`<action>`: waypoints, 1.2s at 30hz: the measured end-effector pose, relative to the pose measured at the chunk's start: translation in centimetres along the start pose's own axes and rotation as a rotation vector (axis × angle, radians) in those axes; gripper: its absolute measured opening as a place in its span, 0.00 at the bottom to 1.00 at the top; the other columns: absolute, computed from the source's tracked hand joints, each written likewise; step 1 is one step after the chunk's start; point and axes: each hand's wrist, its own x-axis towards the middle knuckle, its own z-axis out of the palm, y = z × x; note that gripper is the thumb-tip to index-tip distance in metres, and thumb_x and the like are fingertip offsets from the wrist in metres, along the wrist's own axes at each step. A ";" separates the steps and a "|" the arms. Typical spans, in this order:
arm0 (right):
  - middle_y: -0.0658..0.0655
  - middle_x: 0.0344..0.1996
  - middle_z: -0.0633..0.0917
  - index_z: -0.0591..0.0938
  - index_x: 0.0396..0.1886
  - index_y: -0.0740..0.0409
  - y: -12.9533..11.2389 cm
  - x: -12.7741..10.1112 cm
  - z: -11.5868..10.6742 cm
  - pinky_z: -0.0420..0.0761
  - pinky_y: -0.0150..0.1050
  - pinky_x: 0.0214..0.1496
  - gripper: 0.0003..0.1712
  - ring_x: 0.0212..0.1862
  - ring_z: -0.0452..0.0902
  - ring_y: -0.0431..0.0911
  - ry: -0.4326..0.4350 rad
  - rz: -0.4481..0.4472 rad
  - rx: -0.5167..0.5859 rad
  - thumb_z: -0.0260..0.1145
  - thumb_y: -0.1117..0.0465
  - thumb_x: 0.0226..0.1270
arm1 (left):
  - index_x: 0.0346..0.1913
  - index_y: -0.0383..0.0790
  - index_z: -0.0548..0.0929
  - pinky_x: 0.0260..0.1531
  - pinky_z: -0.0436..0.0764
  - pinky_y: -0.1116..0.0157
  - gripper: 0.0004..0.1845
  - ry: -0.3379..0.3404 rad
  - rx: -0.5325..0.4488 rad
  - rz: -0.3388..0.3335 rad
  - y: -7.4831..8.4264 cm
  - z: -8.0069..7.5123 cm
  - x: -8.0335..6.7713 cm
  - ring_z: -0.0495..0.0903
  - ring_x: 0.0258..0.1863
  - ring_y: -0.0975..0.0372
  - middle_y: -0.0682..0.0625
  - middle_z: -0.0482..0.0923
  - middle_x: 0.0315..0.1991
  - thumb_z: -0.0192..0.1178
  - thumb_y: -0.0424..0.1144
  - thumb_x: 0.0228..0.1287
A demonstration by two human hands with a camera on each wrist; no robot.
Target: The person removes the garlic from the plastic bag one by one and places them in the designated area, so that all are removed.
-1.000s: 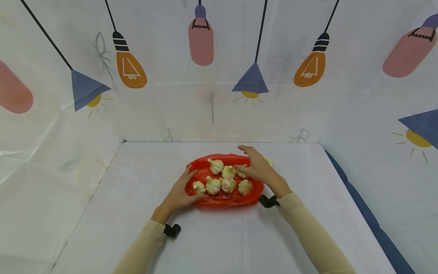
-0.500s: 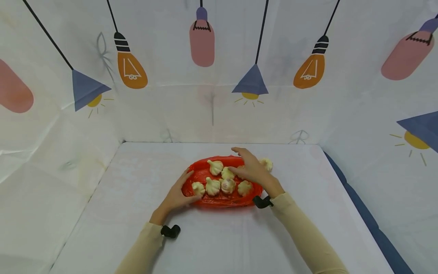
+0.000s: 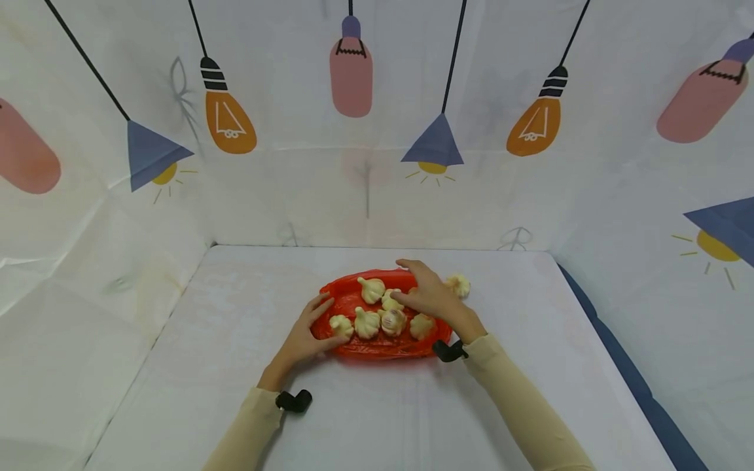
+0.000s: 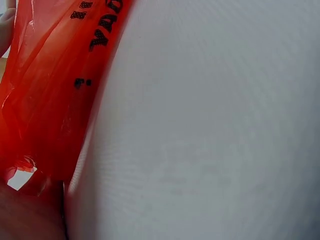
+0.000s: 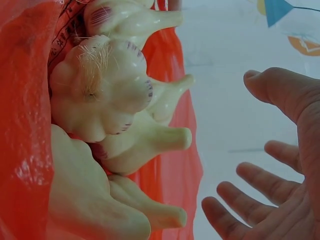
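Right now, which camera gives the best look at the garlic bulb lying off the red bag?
The head view: the stray garlic bulb lies on the table beyond the right hand, beside the red bag. The wrist views miss it; the right wrist shows only bulbs on the bag.

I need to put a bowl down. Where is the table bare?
Bare table lies left of the red bag, in front of it between the sleeves, and behind it. It is crowded on the bag: garlic bulbs and both hands.
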 end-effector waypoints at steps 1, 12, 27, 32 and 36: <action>0.63 0.76 0.68 0.64 0.79 0.58 0.0 0.0 0.0 0.71 0.62 0.73 0.44 0.76 0.63 0.60 0.001 0.001 -0.003 0.72 0.50 0.69 | 0.79 0.44 0.66 0.73 0.60 0.34 0.52 -0.010 0.003 0.007 0.1 0.0 0.0 0.52 0.81 0.43 0.49 0.53 0.82 0.80 0.50 0.52; 0.62 0.76 0.68 0.65 0.79 0.55 0.4 0.7 0.7 0.74 0.60 0.70 0.44 0.74 0.67 0.61 -0.058 0.023 0.030 0.71 0.51 0.68 | 0.78 0.48 0.66 0.73 0.56 0.31 0.49 -0.067 -0.028 -0.026 0.0 0.1 0.1 0.47 0.82 0.42 0.48 0.46 0.84 0.77 0.51 0.55; 0.60 0.74 0.72 0.67 0.77 0.59 1.1 2.3 2.7 0.71 0.56 0.74 0.42 0.74 0.68 0.57 -0.104 0.021 0.014 0.72 0.50 0.69 | 0.79 0.50 0.65 0.73 0.55 0.30 0.49 -0.078 -0.021 -0.022 0.1 -0.3 -0.1 0.44 0.82 0.41 0.49 0.44 0.85 0.77 0.51 0.55; 0.59 0.74 0.72 0.68 0.76 0.59 1.3 2.9 3.1 0.67 0.55 0.78 0.41 0.76 0.65 0.56 -0.122 0.046 0.008 0.72 0.50 0.69 | 0.79 0.50 0.65 0.74 0.54 0.31 0.49 -0.078 -0.022 -0.029 0.1 -0.2 -0.1 0.44 0.83 0.41 0.48 0.43 0.85 0.77 0.51 0.55; 0.59 0.74 0.73 0.68 0.77 0.57 1.5 3.5 3.5 0.67 0.56 0.78 0.41 0.76 0.65 0.56 -0.138 0.071 -0.010 0.70 0.48 0.70 | 0.79 0.48 0.65 0.74 0.53 0.30 0.49 -0.080 -0.020 -0.016 0.1 -0.2 0.0 0.43 0.83 0.41 0.47 0.43 0.85 0.77 0.50 0.55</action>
